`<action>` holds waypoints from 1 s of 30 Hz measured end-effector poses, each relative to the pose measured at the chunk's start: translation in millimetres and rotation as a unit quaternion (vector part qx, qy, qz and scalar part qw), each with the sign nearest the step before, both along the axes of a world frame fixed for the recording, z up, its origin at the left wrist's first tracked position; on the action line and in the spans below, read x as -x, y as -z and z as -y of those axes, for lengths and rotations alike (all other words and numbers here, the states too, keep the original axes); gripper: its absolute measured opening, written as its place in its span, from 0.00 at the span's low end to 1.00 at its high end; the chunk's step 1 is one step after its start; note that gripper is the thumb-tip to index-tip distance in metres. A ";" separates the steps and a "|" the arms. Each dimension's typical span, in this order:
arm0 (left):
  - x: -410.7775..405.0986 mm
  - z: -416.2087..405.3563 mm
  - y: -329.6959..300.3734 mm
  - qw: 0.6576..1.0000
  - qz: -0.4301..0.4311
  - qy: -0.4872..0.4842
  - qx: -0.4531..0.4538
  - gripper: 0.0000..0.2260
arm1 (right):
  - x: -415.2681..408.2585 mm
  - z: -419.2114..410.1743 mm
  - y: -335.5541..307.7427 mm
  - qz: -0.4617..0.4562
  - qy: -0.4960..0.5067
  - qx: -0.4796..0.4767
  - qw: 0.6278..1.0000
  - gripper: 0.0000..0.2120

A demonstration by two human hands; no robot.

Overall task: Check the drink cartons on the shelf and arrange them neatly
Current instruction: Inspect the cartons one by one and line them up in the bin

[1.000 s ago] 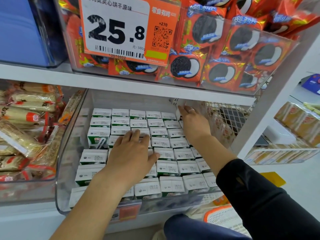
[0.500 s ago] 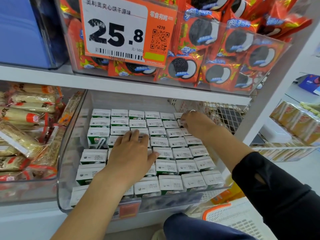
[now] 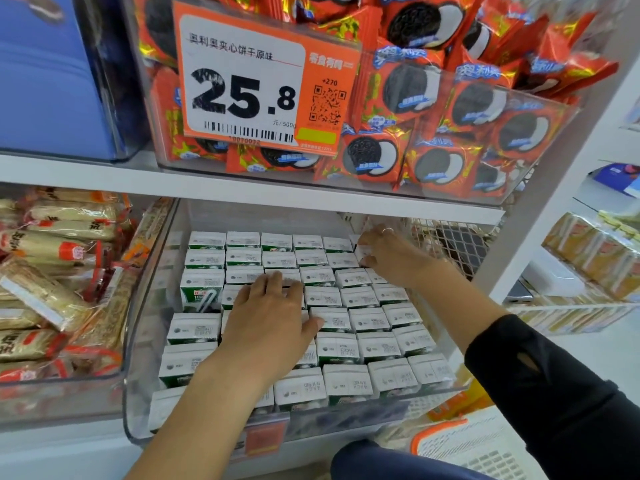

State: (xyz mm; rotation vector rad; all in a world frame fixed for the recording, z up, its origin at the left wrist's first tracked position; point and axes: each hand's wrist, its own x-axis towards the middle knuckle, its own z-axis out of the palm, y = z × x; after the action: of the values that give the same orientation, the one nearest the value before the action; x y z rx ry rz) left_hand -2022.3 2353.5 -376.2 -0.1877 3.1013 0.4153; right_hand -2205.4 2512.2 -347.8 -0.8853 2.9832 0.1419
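While my left hand (image 3: pixel 268 327) rests flat, fingers straight, on the drink cartons (image 3: pixel 346 344) mid-bin, stock fills the clear bin (image 3: pixel 138 375) on the lower shelf. Cartons: light, stiff, likely crushable; take by the side walls. Right hand (image 3: pixel 389 256), back right corner, fingers curled on one carton.

On the orange price tag (image 3: pixel 266 81), hung on the far upper bin, we read "奥利奥夹心饼干原味", the price "25.8", "元/500g", "+270", a QR code and a barcode. One carton (image 3: pixel 201 294) at the left of the lower bin shows "100" on its green face. We cannot read the print on the carton tops or the left-hand wrappers.
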 end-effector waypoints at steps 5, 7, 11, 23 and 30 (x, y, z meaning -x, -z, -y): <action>-0.1 -0.5 0.3 1.000 0.000 0.000 -0.001 0.29 | -26.4 -11.4 -9.7 -0.079 -0.008 0.149 0.986 0.19; -0.4 -0.4 0.6 1.000 -0.006 0.000 0.000 0.30 | -42.9 -17.5 -14.9 -0.125 -0.024 0.202 0.971 0.21; -1.1 1.9 2.2 1.000 -0.022 0.002 -0.007 0.30 | -87.0 -32.1 -19.0 -0.139 -0.034 0.352 0.925 0.20; -30.8 -23.3 -30.7 0.835 -0.185 0.015 -0.517 0.09 | -154.0 -14.0 -21.1 0.288 0.098 0.703 0.643 0.11; -34.6 -30.3 -31.8 0.829 -0.237 -0.014 -0.507 0.09 | -161.8 -7.0 -17.5 0.382 0.110 0.747 0.533 0.09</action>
State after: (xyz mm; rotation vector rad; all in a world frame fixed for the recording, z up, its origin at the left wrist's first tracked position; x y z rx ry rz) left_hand -1987.7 2383.8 -344.3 -0.1085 2.7282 2.2691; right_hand -2043.6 2519.2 -330.3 -0.2077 1.6249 -2.2825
